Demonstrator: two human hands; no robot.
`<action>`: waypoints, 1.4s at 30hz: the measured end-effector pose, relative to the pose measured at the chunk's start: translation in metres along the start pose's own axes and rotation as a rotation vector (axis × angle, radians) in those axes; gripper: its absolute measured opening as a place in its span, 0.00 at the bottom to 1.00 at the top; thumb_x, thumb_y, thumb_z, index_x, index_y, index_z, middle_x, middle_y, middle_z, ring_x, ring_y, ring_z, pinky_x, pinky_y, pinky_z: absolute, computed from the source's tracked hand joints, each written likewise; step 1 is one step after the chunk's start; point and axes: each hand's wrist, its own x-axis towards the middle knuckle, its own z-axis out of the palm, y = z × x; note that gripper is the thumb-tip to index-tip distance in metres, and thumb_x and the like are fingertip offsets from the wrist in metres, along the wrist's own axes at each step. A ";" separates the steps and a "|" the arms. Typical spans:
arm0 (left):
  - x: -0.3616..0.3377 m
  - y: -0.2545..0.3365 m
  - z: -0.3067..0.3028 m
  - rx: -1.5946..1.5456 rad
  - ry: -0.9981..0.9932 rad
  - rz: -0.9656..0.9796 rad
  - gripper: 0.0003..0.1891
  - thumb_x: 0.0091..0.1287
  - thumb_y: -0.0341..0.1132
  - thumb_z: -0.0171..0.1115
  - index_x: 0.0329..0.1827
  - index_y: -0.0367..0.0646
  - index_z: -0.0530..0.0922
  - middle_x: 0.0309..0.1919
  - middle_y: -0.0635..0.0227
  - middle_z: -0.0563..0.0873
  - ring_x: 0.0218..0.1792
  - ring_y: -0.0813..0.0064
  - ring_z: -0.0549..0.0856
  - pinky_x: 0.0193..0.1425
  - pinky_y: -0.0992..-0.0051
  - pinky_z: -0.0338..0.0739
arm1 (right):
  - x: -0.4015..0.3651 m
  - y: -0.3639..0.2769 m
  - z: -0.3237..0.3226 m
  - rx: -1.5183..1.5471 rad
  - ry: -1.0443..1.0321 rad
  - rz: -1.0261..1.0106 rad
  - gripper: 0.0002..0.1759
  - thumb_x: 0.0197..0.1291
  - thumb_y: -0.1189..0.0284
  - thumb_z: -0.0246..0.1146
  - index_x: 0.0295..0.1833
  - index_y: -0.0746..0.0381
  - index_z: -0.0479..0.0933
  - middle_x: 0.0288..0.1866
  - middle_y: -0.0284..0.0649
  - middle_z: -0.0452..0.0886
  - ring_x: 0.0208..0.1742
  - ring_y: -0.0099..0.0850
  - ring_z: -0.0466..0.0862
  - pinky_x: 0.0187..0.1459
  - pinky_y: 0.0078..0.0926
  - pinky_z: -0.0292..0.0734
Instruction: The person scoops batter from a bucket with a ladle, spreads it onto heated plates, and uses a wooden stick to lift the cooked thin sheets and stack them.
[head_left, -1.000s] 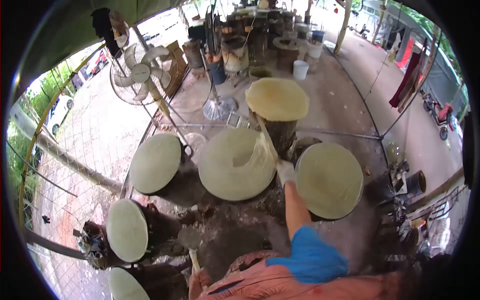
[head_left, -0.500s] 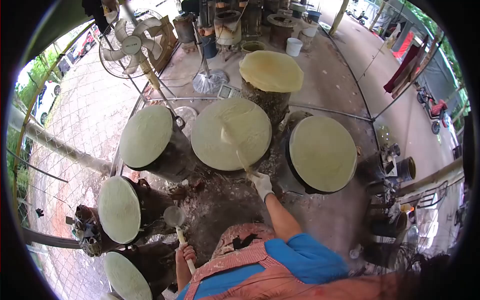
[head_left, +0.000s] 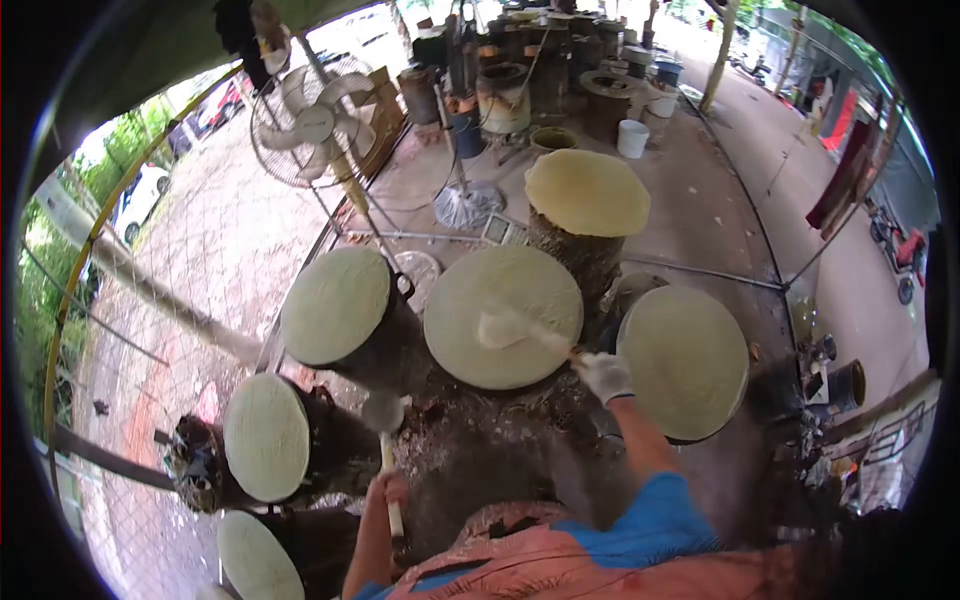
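My right hand (head_left: 605, 376), in a white glove, grips the handle of a long-handled spreader (head_left: 545, 336). Its pale, blurred head rests over a thin layer of batter on the middle round griddle (head_left: 478, 377). My left hand (head_left: 390, 488), bare, is closed around the handle of a ladle (head_left: 383, 412), whose round metal bowl points away from me, below that griddle. More pale, batter-covered griddles stand around: one at right (head_left: 685, 360), one at upper left (head_left: 335, 305) and others lower left (head_left: 266, 438). What the ladle's bowl holds, I cannot make out.
Behind the middle griddle, a yellowish round sheet (head_left: 588, 192) lies on a drum (head_left: 572, 245). A standing fan (head_left: 315, 125) is at back left by a wire fence (head_left: 200, 250). A white bucket (head_left: 632, 139) and several stoves stand farther back. Dark containers (head_left: 846, 385) are at right.
My right hand has swung to the right, and the spreader's head now lies at a flatter angle on the middle griddle. The whole view has shifted, with the griddles lower and farther right.
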 end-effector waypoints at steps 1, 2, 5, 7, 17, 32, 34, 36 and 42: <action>0.018 -0.007 0.054 -0.337 0.094 -0.101 0.19 0.63 0.35 0.48 0.12 0.49 0.58 0.06 0.75 0.58 0.07 0.79 0.61 0.11 0.79 0.57 | -0.005 0.014 0.014 0.014 0.056 0.143 0.11 0.52 0.58 0.60 0.32 0.53 0.79 0.20 0.44 0.77 0.24 0.43 0.79 0.27 0.43 0.72; 0.043 0.005 0.058 -0.247 0.084 -0.119 0.19 0.63 0.35 0.48 0.12 0.49 0.58 0.07 0.75 0.58 0.07 0.80 0.60 0.11 0.80 0.57 | -0.009 0.024 0.027 0.022 0.122 0.284 0.11 0.52 0.58 0.60 0.32 0.53 0.79 0.21 0.44 0.78 0.24 0.44 0.79 0.27 0.43 0.72; 0.114 0.021 0.091 -0.066 0.249 -0.078 0.07 0.63 0.32 0.50 0.26 0.46 0.64 0.09 0.77 0.59 0.08 0.85 0.59 0.07 0.83 0.54 | -0.038 -0.001 0.034 -0.115 0.016 0.105 0.12 0.50 0.58 0.62 0.32 0.54 0.79 0.22 0.46 0.78 0.25 0.45 0.79 0.28 0.43 0.72; 0.147 0.001 0.130 0.112 0.378 0.173 0.07 0.62 0.28 0.51 0.37 0.48 0.62 0.11 0.78 0.59 0.08 0.86 0.59 0.07 0.83 0.55 | -0.052 -0.002 0.019 -0.116 0.036 0.128 0.12 0.50 0.58 0.62 0.31 0.54 0.79 0.21 0.46 0.77 0.24 0.45 0.79 0.28 0.43 0.72; 0.228 -0.067 0.160 0.108 0.567 -0.009 0.05 0.66 0.31 0.47 0.41 0.48 0.62 0.13 0.75 0.58 0.09 0.84 0.58 0.09 0.83 0.55 | -0.112 -0.074 0.055 -0.107 0.025 0.221 0.14 0.54 0.56 0.59 0.34 0.54 0.79 0.23 0.46 0.77 0.24 0.45 0.79 0.27 0.43 0.73; 0.007 -0.095 0.111 -0.516 -0.032 0.017 0.11 0.65 0.38 0.52 0.26 0.47 0.66 0.15 0.79 0.63 0.10 0.90 0.62 0.05 0.90 0.53 | -0.109 -0.162 0.050 0.329 -0.230 0.030 0.26 0.54 0.60 0.62 0.53 0.67 0.73 0.42 0.54 0.80 0.41 0.49 0.80 0.44 0.37 0.74; -0.020 -0.122 0.092 -0.117 0.142 0.341 0.05 0.64 0.38 0.55 0.39 0.54 0.68 0.14 0.79 0.62 0.08 0.91 0.58 0.05 0.89 0.49 | -0.085 -0.163 0.074 0.469 -0.316 -0.034 0.25 0.56 0.62 0.60 0.53 0.71 0.72 0.45 0.54 0.79 0.41 0.45 0.81 0.44 0.35 0.75; -0.065 -0.165 0.104 0.111 0.321 0.665 0.21 0.66 0.39 0.53 0.59 0.67 0.59 0.14 0.79 0.58 0.09 0.92 0.55 0.06 0.89 0.49 | -0.066 -0.203 0.074 0.664 -0.417 -0.026 0.23 0.56 0.67 0.58 0.53 0.72 0.71 0.46 0.55 0.79 0.44 0.44 0.80 0.46 0.35 0.74; -0.120 -0.293 0.022 -0.349 0.298 1.023 0.19 0.66 0.36 0.53 0.56 0.66 0.61 0.14 0.78 0.59 0.09 0.91 0.57 0.05 0.89 0.51 | -0.092 -0.324 0.118 0.552 -0.778 -0.830 0.24 0.53 0.67 0.60 0.55 0.65 0.72 0.46 0.54 0.78 0.46 0.44 0.80 0.47 0.35 0.73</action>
